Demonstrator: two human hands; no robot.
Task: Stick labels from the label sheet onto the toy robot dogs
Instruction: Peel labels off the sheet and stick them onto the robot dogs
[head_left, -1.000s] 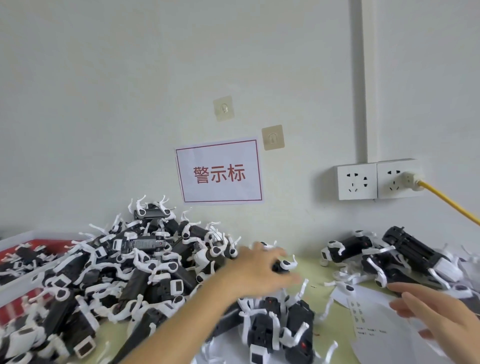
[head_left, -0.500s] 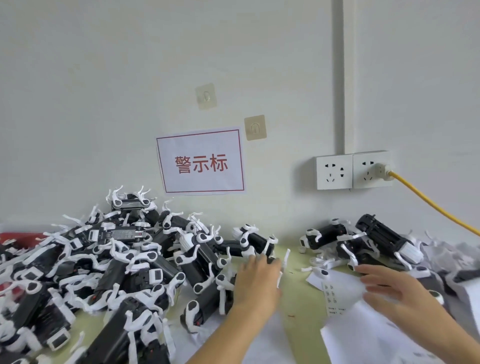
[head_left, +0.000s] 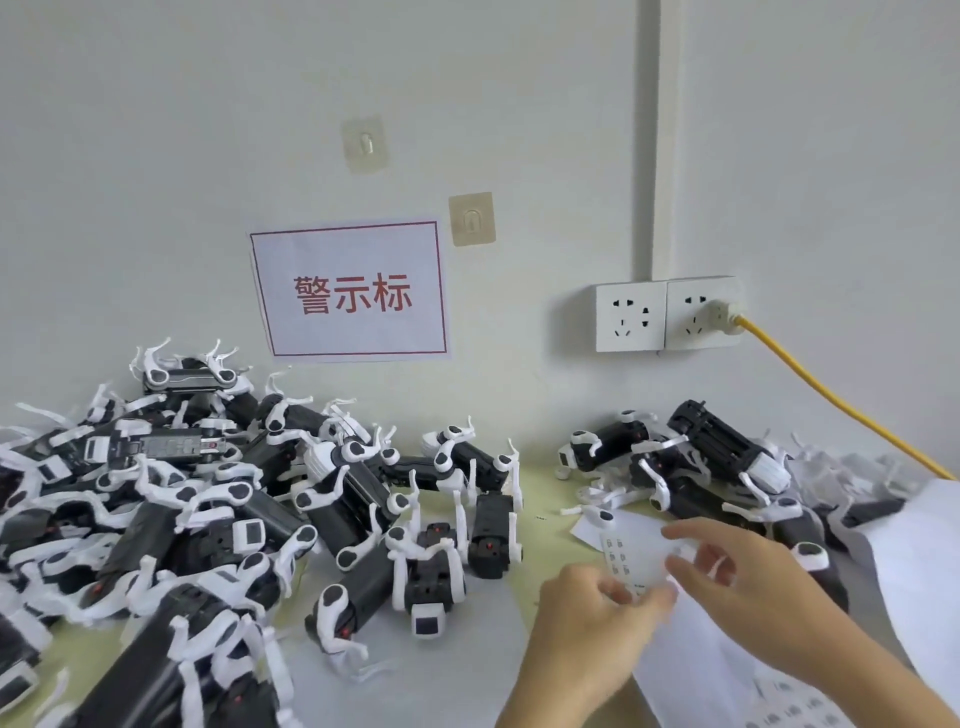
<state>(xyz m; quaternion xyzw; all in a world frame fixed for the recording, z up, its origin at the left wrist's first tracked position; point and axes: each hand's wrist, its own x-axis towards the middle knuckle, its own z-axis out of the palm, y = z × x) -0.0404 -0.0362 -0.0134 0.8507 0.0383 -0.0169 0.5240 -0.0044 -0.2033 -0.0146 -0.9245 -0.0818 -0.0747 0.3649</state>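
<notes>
A big heap of black-and-white toy robot dogs (head_left: 171, 483) covers the left of the yellow-green table (head_left: 545, 499). Two more dogs (head_left: 457, 551) lie on their backs near the middle. A smaller group of dogs (head_left: 696, 457) lies at the back right. A white label sheet (head_left: 631, 553) with small printed labels sits between my hands. My left hand (head_left: 592, 629) pinches the sheet's lower edge. My right hand (head_left: 748, 587) holds its right side with curled fingers, which hide part of the sheet.
More white paper sheets (head_left: 914, 561) and strips lie at the right. A yellow cable (head_left: 831, 395) runs from the wall sockets (head_left: 670, 314) down to the right. A red-bordered sign (head_left: 350, 291) hangs on the wall.
My left hand left the dogs in the middle and moved right to the label sheet. My right hand lifted onto the sheet. The view shifted down and right.
</notes>
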